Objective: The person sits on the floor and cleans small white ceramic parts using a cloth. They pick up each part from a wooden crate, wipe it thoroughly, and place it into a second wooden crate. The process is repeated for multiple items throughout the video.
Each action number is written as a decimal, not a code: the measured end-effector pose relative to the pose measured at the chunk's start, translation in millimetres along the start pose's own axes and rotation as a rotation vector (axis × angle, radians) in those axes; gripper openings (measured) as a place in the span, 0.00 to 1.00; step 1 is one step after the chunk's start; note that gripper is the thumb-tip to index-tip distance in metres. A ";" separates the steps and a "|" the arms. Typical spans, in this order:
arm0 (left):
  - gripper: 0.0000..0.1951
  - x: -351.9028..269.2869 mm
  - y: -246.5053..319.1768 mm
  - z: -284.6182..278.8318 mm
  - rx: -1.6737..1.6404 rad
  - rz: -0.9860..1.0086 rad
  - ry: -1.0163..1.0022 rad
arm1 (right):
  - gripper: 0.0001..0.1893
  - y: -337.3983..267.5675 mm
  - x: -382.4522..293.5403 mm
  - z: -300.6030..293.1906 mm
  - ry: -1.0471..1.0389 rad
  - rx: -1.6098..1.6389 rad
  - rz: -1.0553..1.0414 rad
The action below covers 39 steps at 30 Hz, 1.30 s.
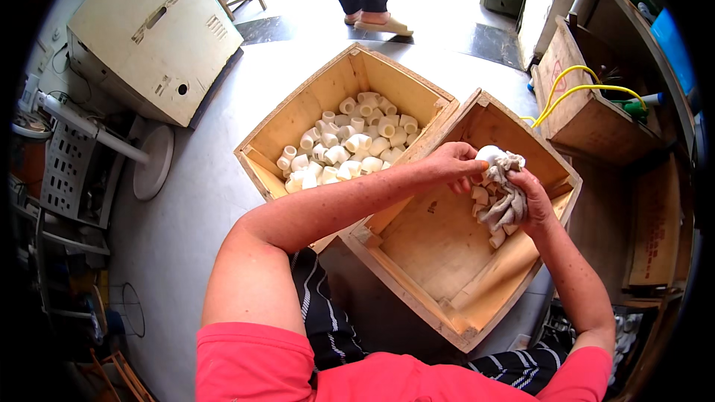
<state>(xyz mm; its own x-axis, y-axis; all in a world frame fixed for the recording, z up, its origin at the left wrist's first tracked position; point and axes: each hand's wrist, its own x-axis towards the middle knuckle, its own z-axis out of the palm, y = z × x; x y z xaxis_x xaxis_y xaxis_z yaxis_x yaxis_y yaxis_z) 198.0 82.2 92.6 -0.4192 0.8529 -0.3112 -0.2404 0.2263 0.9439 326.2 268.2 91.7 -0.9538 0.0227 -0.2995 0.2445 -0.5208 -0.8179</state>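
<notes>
Over the right-hand wooden box [424,234], my left hand [455,167] grips a white plastic pipe elbow [490,155]. My right hand [528,195] holds a crumpled grey-white cloth [505,201] against the same fitting. Beneath my hands, several white fittings [497,238] lie along the far right part of this box, partly hidden by the cloth and my hands. A second wooden box [290,117] touches it on the left and holds a heap of white pipe elbows [357,139], partly covered by my left forearm.
A person in dark trousers and slippers [382,22] stands beyond the boxes. At the left are a cream metal cabinet [151,33] and a round-based stand [153,162]. On the right, a wooden crate [592,117] with yellow tubing [586,88] stands beside shelving.
</notes>
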 end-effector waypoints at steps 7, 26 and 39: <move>0.20 -4.2 8.8 2.5 -0.039 0.109 0.088 | 0.19 1.4 2.1 -1.3 -0.006 -0.008 -0.008; 0.16 -27.8 22.0 12.0 0.717 0.358 0.334 | 0.14 -7.8 4.1 23.3 0.184 -0.142 -0.074; 0.18 -24.5 26.3 -17.5 0.211 0.119 -0.295 | 0.16 -22.4 -0.4 13.5 -0.088 -0.463 -0.106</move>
<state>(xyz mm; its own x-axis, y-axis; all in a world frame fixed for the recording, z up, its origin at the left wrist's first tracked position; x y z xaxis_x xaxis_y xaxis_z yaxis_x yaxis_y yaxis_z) 186.7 59.0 123.1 -0.1557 0.9709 -0.1818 -0.0070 0.1830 0.9831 318.7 268.4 116.8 -0.9839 -0.0279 -0.1765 0.1782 -0.0848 -0.9803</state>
